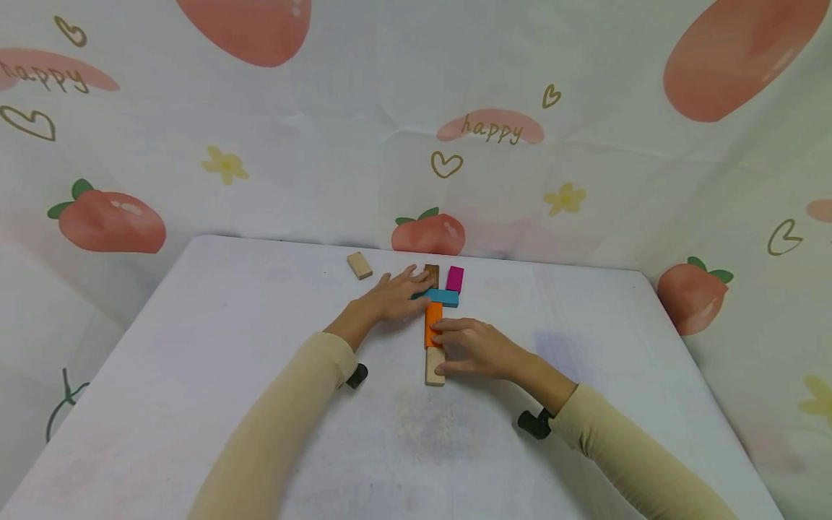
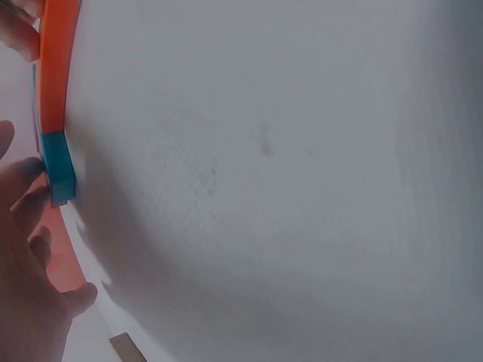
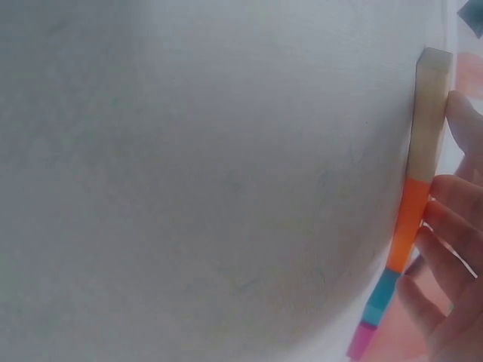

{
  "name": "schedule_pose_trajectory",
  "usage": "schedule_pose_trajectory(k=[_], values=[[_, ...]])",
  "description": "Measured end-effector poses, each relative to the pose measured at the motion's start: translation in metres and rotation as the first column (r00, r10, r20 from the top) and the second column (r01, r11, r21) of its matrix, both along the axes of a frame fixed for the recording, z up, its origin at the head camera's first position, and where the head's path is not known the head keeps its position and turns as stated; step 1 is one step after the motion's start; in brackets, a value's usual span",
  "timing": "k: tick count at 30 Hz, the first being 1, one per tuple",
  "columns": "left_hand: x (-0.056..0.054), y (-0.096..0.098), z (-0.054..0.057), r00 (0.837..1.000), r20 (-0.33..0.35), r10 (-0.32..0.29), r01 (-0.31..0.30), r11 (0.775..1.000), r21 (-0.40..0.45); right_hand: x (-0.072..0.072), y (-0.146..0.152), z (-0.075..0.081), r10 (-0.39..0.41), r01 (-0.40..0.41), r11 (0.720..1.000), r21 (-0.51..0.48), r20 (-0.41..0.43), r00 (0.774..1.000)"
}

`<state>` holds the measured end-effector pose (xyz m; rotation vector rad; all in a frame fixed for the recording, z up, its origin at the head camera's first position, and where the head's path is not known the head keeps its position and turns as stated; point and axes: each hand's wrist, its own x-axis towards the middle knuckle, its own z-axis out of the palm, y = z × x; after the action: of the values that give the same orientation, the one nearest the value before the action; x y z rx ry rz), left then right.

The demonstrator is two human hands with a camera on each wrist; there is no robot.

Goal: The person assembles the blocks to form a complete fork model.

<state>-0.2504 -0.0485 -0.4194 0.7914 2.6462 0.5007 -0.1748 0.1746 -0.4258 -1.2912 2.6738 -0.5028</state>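
An orange block [image 1: 433, 315] and a plain wooden block [image 1: 433, 370] lie end to end in a line on the table. Across the far end of the orange one lies a blue block [image 1: 447, 297], with a brown block [image 1: 432, 270] behind it. My left hand [image 1: 395, 296] rests its spread fingers at the blue block's left end and over part of the brown one. From the right, my right hand [image 1: 479, 348] touches the orange block with its fingertips, the thumb at the plain wooden block. In the right wrist view its fingers [image 3: 453, 200] lie along the side of the row.
A magenta block [image 1: 456, 279] sits just behind the blue block's right end. Farther left, near the back edge, lies a separate wooden block [image 1: 360, 265]. A white table [image 1: 227, 404] carries everything, and a patterned cloth [image 1: 338, 144] hangs behind it.
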Motion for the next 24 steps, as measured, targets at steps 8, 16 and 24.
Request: schedule_pose_trajectory(k=[8,16,24], values=[[-0.0022,-0.0014,-0.0022,1.0,-0.003,-0.013,0.013,1.0,-0.009,0.0003,0.0003,-0.0003,-0.004,0.004,1.0,0.004,0.006,1.0],[-0.0049,-0.0006,-0.0059,1.0,0.003,-0.011,0.011,1.0,-0.017,0.0006,0.0004,0.0,-0.003,0.003,1.0,-0.004,0.007,1.0],[-0.0054,-0.0001,-0.0035,1.0,0.017,-0.005,0.005,1.0,-0.008,0.001,0.0,0.0001,-0.003,0.003,1.0,-0.006,0.001,1.0]])
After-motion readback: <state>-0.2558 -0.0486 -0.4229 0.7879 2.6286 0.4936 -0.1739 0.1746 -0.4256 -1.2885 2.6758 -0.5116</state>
